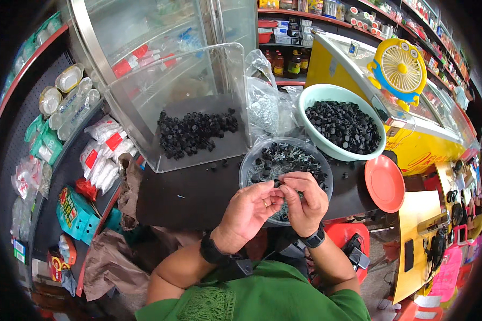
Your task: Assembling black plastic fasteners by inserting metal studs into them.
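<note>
Both of my hands meet over a round clear bowl (245, 170) holding loose screws (284, 154) and small black plastic caps. A small black plastic cap (277, 183) shows between the fingertips, pinched by my left hand (247, 209). My right hand (306, 202) is closed right beside it, thumb against fingers; what it grips is hidden. Behind on the right, a pale green basin (311, 125) is heaped with black caps (344, 125). At the back left, an open clear plastic bin (198, 69) lies tilted with a pile of small black parts (193, 131) inside.
The dark table (171, 206) carries a stray screw (181, 196) and a few loose black pieces. A red plate (384, 183) sits at its right edge. Clear plastic bags (268, 104) lie between bin and basin. A yellow fan (401, 69) stands on the freezer (337, 69); shelves rise at left.
</note>
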`<state>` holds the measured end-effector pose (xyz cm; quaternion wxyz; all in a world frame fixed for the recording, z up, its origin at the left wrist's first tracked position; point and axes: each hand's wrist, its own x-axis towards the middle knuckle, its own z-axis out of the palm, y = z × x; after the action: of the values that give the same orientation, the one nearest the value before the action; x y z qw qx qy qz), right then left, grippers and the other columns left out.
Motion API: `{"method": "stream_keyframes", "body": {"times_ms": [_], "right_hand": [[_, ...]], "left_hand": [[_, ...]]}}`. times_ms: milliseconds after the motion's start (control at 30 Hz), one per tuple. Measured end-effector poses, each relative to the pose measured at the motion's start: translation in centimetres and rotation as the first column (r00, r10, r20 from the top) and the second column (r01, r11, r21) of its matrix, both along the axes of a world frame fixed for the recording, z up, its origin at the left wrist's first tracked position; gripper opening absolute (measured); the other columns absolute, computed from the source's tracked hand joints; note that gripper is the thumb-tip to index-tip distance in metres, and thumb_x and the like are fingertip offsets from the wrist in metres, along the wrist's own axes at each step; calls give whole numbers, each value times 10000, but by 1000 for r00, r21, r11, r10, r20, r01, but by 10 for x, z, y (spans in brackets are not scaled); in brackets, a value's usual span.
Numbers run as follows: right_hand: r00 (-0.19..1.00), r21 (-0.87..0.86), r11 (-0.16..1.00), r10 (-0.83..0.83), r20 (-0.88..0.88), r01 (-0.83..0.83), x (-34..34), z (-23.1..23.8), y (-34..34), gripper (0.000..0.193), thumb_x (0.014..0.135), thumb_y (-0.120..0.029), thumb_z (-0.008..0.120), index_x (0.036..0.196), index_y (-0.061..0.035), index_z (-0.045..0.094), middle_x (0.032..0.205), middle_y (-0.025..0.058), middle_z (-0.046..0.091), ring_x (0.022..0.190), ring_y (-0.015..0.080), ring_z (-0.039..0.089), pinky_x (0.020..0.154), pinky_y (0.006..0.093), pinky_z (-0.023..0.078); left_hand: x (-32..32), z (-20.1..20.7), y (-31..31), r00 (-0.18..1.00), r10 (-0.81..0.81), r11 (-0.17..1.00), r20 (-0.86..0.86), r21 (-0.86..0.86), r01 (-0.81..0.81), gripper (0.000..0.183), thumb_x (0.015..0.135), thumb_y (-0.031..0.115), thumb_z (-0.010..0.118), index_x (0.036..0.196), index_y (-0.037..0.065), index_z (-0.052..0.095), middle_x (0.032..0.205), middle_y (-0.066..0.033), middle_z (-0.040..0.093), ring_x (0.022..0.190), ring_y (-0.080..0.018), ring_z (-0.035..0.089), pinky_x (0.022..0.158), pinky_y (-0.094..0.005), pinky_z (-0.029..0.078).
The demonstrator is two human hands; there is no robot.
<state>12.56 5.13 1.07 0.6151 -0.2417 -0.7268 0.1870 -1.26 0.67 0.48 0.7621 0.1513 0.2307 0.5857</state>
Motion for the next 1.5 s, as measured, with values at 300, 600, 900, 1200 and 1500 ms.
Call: {"method": "stream_keyframes", "body": {"times_ms": [300,600,900,1200,1500], "right_hand": [[999,9,999,-34,-6,34,4,-3,0,116,762,37,665,847,9,590,841,156,658,721,254,655,622,305,511],[990,-146,983,99,-96,-113,16,1,-3,104,783,55,647,864,10,602,879,135,659,767,210,645,669,287,508],[990,-25,995,94,102,-92,25,13,-9,133,754,33,665,863,4,596,853,148,640,700,261,634,591,312,500],[966,50,992,101,236,-116,31,14,-11,152,772,26,645,917,34,599,863,156,634,704,264,639,595,317,514],[723,-542,489,353,-594,-683,31,-3,-20,240,905,14,534,1141,38,563,994,124,644,877,176,633,726,296,556]], "left_hand": [[10,7,-5,998,56,998,-27,-23,-57,191,920,176,572,970,13,658,935,-86,669,861,-154,610,826,-294,483],[6,18,-5,496,500,846,-710,523,-104,144,792,40,679,931,4,667,875,-75,660,760,-154,626,691,-288,503],[5,34,-4,-221,897,439,-382,822,362,271,620,10,726,878,22,646,829,-85,602,734,-260,583,635,-353,475],[7,33,-7,-298,917,386,-264,774,502,309,607,29,731,896,7,626,850,-80,583,744,-264,570,661,-377,465],[7,20,-6,18,844,518,-536,824,229,263,716,101,731,967,44,679,1009,-61,627,839,-239,587,741,-347,478]]}}
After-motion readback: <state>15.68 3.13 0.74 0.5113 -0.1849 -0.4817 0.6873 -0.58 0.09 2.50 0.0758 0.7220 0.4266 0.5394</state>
